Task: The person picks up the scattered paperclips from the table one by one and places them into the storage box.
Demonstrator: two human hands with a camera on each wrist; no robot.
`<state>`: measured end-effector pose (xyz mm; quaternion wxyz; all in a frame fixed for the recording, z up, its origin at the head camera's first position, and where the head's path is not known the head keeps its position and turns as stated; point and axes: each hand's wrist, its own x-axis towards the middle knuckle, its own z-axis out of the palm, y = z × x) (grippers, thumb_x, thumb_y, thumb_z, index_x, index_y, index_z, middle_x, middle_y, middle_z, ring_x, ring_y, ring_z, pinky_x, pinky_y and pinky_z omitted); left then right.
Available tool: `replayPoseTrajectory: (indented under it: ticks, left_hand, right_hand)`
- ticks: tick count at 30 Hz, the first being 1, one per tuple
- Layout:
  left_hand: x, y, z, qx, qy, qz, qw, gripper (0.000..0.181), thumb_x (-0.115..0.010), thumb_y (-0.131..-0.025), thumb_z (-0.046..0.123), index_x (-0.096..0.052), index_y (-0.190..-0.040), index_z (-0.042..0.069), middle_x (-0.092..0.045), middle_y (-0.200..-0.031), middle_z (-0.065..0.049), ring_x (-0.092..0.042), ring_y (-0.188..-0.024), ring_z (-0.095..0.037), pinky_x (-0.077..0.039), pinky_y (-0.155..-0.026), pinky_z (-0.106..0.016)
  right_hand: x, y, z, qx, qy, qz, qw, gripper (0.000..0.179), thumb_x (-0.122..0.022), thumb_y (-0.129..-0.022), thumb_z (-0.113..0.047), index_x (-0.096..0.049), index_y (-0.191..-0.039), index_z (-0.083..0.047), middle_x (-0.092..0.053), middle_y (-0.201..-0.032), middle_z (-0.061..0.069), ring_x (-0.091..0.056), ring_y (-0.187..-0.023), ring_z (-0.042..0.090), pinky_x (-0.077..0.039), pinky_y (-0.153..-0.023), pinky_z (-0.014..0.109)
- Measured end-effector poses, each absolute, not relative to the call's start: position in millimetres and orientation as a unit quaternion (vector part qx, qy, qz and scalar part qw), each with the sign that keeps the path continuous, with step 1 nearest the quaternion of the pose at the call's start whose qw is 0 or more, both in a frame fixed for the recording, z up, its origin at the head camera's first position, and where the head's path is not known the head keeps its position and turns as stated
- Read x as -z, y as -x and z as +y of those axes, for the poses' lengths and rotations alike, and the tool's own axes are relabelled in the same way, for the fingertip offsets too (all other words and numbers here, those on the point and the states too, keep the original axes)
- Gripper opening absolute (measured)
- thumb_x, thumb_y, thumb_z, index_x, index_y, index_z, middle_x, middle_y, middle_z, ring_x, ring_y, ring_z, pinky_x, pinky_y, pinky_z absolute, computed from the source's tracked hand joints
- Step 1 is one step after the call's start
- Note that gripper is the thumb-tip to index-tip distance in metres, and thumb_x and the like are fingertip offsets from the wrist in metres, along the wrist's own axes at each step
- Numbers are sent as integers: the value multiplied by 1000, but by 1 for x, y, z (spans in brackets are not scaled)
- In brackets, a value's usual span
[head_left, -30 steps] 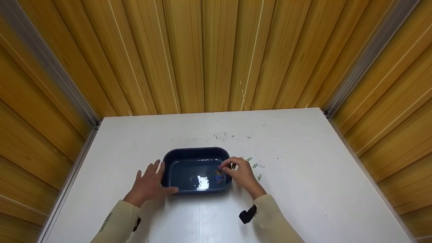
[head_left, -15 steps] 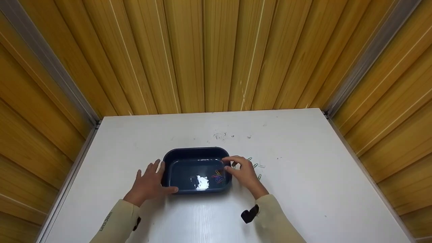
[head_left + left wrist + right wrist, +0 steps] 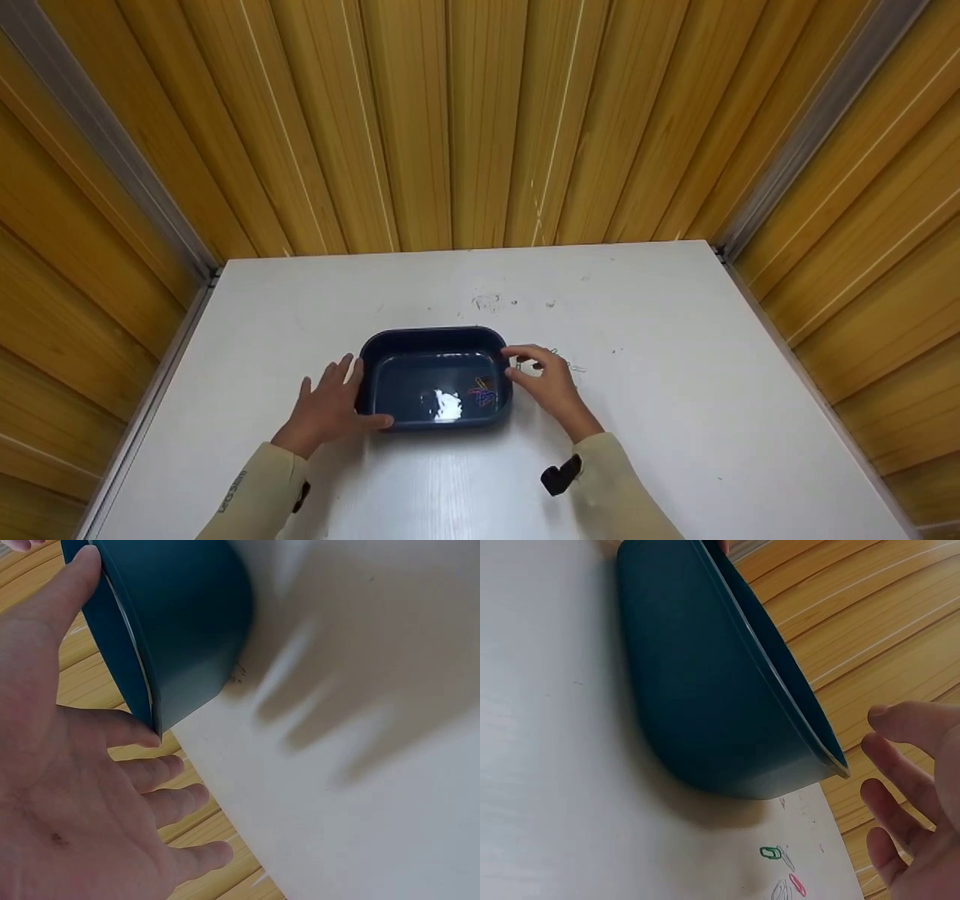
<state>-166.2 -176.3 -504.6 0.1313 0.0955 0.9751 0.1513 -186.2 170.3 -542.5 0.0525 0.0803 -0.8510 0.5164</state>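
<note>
A dark blue rectangular basin (image 3: 409,386) with rounded corners stands on the white table. Inside, near its right end, lies a small heap of coloured paper clips (image 3: 482,394). My left hand (image 3: 328,409) rests against the basin's left end, its thumb on the near rim and its fingers spread. In the left wrist view the thumb and index fingertip touch the basin's rim (image 3: 124,615). At the right end my right hand (image 3: 549,384) hovers, fingers loosely bent. The right wrist view shows its fingertips apart, with nothing between them, beside the basin (image 3: 697,675).
Beyond the right hand, loose paper clips lie on the table, among them a green paper clip (image 3: 770,853) and a pink paper clip (image 3: 798,884). Dark scuff marks (image 3: 486,302) show behind the basin. Wood-patterned panels (image 3: 480,135) enclose the table at the back and sides.
My right hand has let a reddish paper clip drop onto the heap in the basin, then drawn back rightward past the rim. My left hand stays put.
</note>
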Motion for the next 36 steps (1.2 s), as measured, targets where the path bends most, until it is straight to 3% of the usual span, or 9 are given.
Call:
replayPoseTrajectory:
  ticks: [4,11,18,36]
  left_hand:
    - [504,168,-176,-156,-94,974,136,115,-71,-73,66,-21,-153,1,-17,-160,-21,-16,-147,-45,-8,-112,-71]
    - [504,170,-172,-150,-99,974,138,114,-69,-74,67,-21,-153,2,-16,-161,-20,-16,-147,-44,-7,-113,-71]
    - [503,170,-172,-156,-97,974,134,113,-72,-73,65,-23,-152,0,-19,-159,-23,-18,-146,-45,-7,-112,-71]
    - [507,166,-186,-151,-93,976,124,114,-72,-73,65,-24,-151,-2,-21,-158,-25,-21,-145,-45,-9,-110,-73]
  right_hand:
    - [544,186,175,-520,-79,-848,59,32,-74,-84,-12,-71,-115,-18,-71,-115,-1,-60,-106,24,-43,-93,54]
    - [544,182,186,-509,-62,-855,78,31,-75,-84,-13,-71,-113,-24,-70,-113,-3,-60,-105,21,-45,-91,51]
    - [544,181,197,-512,-62,-853,83,32,-74,-84,-12,-70,-115,-21,-70,-114,1,-60,-106,26,-44,-90,54]
    - [558,175,212,-497,-6,-865,73,34,-75,-83,-10,-71,-114,-23,-70,-116,0,-60,-107,26,-43,-88,43]
